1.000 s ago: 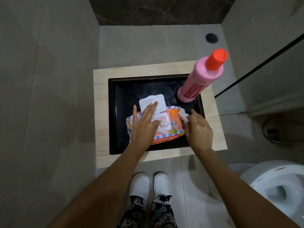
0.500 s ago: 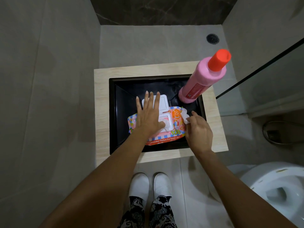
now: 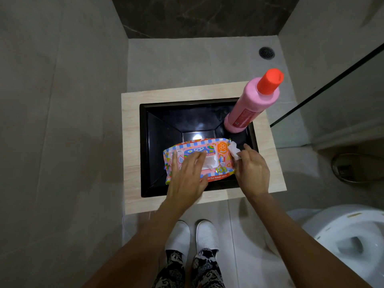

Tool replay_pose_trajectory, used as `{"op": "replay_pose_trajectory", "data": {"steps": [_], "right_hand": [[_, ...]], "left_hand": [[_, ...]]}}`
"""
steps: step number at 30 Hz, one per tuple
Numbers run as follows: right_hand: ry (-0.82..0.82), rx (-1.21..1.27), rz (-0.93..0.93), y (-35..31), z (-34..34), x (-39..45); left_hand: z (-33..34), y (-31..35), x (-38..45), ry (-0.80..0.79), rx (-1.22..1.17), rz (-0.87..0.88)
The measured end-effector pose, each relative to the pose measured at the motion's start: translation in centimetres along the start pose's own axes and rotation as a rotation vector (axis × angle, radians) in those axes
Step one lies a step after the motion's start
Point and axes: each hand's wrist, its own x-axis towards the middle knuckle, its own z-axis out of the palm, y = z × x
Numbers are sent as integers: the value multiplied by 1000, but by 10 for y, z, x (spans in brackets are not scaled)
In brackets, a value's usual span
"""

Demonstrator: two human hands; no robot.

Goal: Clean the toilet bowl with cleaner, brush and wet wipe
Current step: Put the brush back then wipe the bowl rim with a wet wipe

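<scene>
1. The wipes pack (image 3: 199, 160) is soft, crinkly plastic with loud pink, orange and blue print. It lies inside the black basin (image 3: 162, 142), a glossy square sink with sloped walls, set into a pale wood-grain tabletop (image 3: 131, 142).
2. Left hand (image 3: 187, 175) lies flat on the pack with straight fingers pressing down, so that grip is wide and holds nothing. It covers the middle of the pack, and I can't tell how the flap sits under it.
3. Right hand (image 3: 251, 169) pinches a crumpled white wet wipe (image 3: 233, 151) at the pack's right end. That grip is narrow, closed on the wipe.
4. The cleaner bottle (image 3: 252, 102) is smooth pink plastic with an orange-red cap, standing at the basin's back right corner. Its label is too blurry to read.
5. The toilet bowl (image 3: 332, 231) is white glazed ceramic at the bottom right, cut off by the frame edge.
6. Matte grey tiles all round, plus a round floor drain (image 3: 266, 53).
</scene>
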Motion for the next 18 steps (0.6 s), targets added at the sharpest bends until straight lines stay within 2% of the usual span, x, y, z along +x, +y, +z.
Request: {"op": "replay_pose_trajectory", "data": {"steps": [5, 10, 18], "right_hand": [[-19, 7, -7, 0, 0, -4], [-67, 22, 6, 1, 5, -9], [-78, 72, 35, 2, 9, -16]], "left_hand": [[14, 11, -21, -146, 21, 35], [26, 13, -27, -304, 77, -7], [33, 15, -28, -338, 73, -68]]}}
